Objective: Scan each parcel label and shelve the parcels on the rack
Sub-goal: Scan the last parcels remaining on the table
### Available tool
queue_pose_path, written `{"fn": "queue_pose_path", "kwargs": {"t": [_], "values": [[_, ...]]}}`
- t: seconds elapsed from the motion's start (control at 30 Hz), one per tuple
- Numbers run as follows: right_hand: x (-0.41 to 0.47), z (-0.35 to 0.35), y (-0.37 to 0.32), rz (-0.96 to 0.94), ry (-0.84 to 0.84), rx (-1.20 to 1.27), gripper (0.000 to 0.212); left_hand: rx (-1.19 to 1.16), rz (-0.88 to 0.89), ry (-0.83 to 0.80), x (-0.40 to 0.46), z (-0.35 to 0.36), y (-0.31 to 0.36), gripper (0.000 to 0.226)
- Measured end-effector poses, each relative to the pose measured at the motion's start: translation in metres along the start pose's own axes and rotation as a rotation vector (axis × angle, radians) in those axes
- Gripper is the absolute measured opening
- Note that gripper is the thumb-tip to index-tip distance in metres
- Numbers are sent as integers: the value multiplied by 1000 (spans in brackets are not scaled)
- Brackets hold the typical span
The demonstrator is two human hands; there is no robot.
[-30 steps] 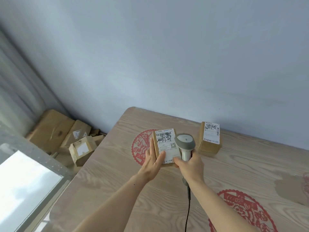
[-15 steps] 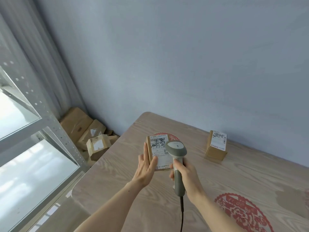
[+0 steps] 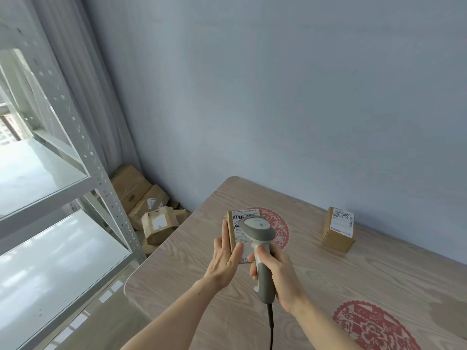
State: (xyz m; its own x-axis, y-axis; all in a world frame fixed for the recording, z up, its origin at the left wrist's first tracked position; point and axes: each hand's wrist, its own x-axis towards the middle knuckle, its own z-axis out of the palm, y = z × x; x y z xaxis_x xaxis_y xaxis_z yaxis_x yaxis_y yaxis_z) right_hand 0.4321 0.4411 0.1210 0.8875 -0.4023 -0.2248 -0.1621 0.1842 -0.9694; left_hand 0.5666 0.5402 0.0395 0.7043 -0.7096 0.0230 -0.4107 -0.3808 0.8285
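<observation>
Parcels on the table: two, one held parcel and one standing parcel.
Left hand grips the held one; right hand clasps the single scanner.

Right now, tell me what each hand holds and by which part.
The right hand grips the barcode scanner by its handle. The left hand holds the parcel by its left side, thumb on the label.

your left hand holds a flat brown parcel, white label up, under the grey scanner in your right hand. a second labelled parcel stands on the tabletop by the wall; the white rack stands left.
</observation>
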Motion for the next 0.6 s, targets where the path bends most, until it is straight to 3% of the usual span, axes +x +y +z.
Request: {"fn": "queue_pose_path", "kwargs": {"t": [0.6], "values": [[-3,8,-1,-65,-48,30,40,-42,-6,33,-6,-2,-4,92]]}}
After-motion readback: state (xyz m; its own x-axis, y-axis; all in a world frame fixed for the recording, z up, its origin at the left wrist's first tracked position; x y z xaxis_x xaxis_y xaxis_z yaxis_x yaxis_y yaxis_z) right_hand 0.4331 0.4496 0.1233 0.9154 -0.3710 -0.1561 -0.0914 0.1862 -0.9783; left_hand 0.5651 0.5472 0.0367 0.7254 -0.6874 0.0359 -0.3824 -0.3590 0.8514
